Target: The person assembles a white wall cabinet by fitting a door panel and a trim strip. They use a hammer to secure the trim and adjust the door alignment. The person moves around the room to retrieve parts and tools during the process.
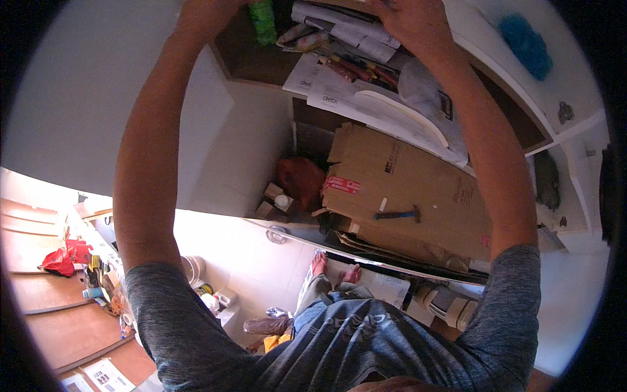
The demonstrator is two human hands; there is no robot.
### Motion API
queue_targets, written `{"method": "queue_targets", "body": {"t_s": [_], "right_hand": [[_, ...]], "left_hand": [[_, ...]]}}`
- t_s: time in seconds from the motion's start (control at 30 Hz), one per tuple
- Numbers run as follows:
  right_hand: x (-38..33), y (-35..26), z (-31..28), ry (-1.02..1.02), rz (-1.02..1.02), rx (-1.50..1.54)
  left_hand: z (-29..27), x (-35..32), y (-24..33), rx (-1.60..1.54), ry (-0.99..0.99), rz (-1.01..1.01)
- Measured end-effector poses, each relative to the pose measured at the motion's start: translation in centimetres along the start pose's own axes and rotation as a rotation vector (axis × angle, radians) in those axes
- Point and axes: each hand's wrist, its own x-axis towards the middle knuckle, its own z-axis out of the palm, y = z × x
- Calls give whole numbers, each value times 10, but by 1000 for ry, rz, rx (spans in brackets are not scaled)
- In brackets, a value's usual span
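Observation:
Both my arms are raised into an open cabinet. My left hand is at the upper edge of the view, left of a green plastic bundle; its fingers are cut off. My right hand is over the right end of some rolled papers; its fingertips run out of view, and whether they touch the papers is unclear. Below the rolls, small red and yellow packets and a clear plastic bag lie on white printed sheets on the shelf.
Lower down, a hammer rests on a flat cardboard box, with a red bag at its left. A curved white strip crosses the sheets. Blue netting is at upper right. Buckets and containers stand on the floor below.

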Motion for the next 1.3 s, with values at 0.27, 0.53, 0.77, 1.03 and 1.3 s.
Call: {"method": "queue_targets", "body": {"t_s": [0.27, 0.53, 0.77, 1.03, 1.3], "right_hand": [[20, -5, 22, -16, -19, 126], [38, -19, 36, -8, -74, 145], [41, -14, 42, -23, -105, 115], [43, -23, 42, -26, 59, 159], [58, -25, 55, -71, 135, 221]], "left_hand": [[1, 6, -15, 114, 81, -16], [3, 19, -17, 269, 76, -5], [-1, 21, -19, 158, 46, 3], [-1, 22, -32, 262, 66, 59], [1, 29, -41, 299, 20, 34]]}}
